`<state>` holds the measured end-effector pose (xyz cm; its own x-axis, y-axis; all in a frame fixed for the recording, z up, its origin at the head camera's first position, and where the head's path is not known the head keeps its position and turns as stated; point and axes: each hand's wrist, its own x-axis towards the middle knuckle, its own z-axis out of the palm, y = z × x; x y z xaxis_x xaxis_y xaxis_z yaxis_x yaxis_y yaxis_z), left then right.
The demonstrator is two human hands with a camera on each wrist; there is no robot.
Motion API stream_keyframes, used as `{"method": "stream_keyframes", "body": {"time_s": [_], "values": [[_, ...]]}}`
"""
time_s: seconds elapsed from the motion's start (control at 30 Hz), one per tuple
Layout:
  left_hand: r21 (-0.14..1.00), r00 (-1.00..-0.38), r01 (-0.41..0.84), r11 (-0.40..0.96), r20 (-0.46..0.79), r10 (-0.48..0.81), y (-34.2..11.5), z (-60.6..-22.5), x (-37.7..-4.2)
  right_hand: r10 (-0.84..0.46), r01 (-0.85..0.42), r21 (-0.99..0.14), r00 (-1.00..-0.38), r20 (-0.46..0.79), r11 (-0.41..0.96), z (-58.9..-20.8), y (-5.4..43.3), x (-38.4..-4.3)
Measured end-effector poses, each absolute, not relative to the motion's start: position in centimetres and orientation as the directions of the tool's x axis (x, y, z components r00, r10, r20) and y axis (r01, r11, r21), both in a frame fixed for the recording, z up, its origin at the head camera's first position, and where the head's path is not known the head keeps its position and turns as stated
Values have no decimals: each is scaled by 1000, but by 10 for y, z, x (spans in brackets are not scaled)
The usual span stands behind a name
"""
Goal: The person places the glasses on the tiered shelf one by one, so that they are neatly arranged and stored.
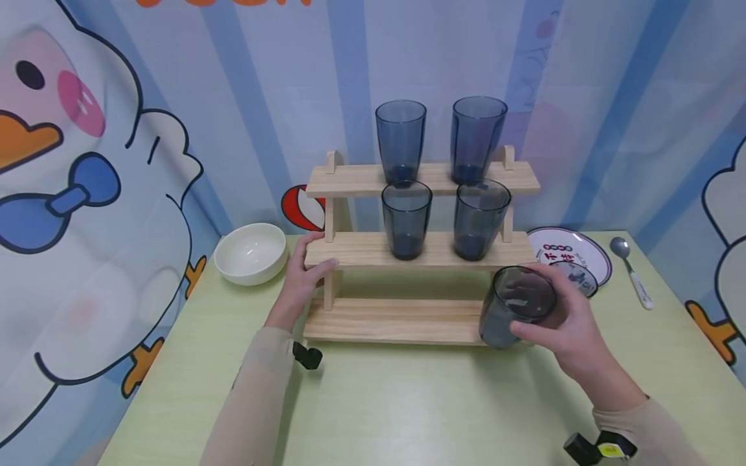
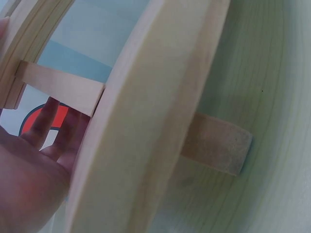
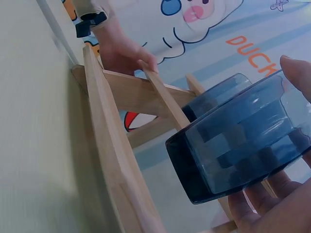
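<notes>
A three-tier wooden rack (image 1: 402,321) stands on the table. At its left end, my left hand (image 1: 303,278) grips the middle shelf, thumb in front; in the left wrist view its fingers (image 2: 41,126) reach past the wood. My right hand (image 1: 574,333) holds a dark blue-grey glass tumbler (image 1: 501,317) at the right end of the bottom shelf, thumb on the near side. The tumbler (image 3: 238,145) tilts slightly; whether its base touches the shelf I cannot tell. Two matching tumblers stand on the top shelf (image 1: 355,181), two more on the middle shelf (image 1: 361,249).
Left of the rack sits a white bowl (image 1: 250,255). Behind my right hand lies a white printed plate (image 1: 588,249) with a small clear dish (image 1: 574,277) over its front edge. A spoon (image 1: 632,272) lies farther right. A printed curtain (image 1: 280,77) hangs close behind the rack.
</notes>
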<state>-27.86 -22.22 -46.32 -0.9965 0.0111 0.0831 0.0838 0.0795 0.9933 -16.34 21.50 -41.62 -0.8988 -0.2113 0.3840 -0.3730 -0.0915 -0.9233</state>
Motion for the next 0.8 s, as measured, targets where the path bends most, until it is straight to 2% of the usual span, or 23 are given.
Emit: {"method": "stream_keyframes", "body": {"time_s": [0.3,0.8], "values": [[994,-997,74,85,74,9,-222,-463,-279,-217,-309,-949,-932,291,55,-424,191,-175],[994,-997,78,78,77,13,-223,-462,-279,-221,-218,-970,-957,191,109,-424,147,-195]]}}
